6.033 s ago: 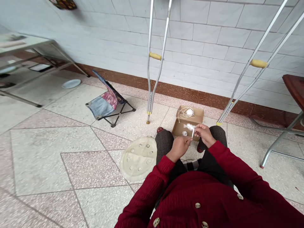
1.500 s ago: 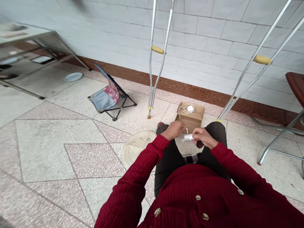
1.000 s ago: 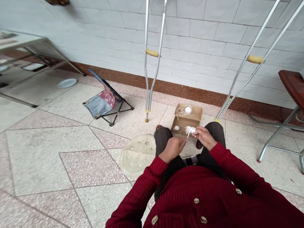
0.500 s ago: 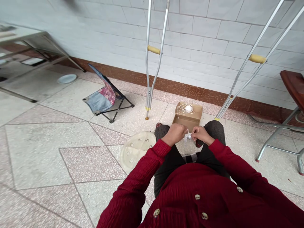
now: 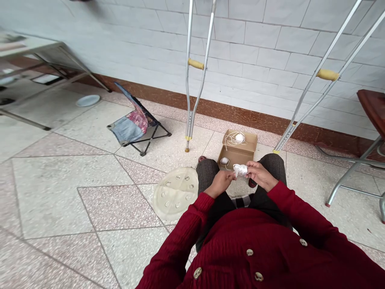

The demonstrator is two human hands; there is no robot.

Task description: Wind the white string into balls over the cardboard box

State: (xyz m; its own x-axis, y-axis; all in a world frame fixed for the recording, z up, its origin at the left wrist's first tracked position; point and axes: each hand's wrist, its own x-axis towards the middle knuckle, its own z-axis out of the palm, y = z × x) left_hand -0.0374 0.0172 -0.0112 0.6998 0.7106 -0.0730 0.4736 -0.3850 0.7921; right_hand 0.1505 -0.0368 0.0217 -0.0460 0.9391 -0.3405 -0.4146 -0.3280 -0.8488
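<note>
My left hand (image 5: 221,184) and my right hand (image 5: 260,175) meet over my knees, both pinching a white bundle of cord or fabric (image 5: 240,170). Its exact material is too small to tell. Just beyond my hands lies an open cardboard box (image 5: 237,150). Inside it sit a ball of white twine (image 5: 240,138) with loose loops and a small white roll (image 5: 224,161). To my left, a round pale plastic disc with several small holes (image 5: 175,193) lies on the floor beside my knee.
Two aluminium crutches (image 5: 192,80) (image 5: 309,104) lean against the tiled wall on either side of the box. A low folding seat (image 5: 132,128) and a white plate (image 5: 88,100) stand to the left, beneath a metal-legged table (image 5: 39,52). A brown-topped stool (image 5: 373,108) stands at the right.
My hands have drawn slightly apart, showing more of the white bundle. The small white roll in the box is visible again, no longer hidden behind my left hand.
</note>
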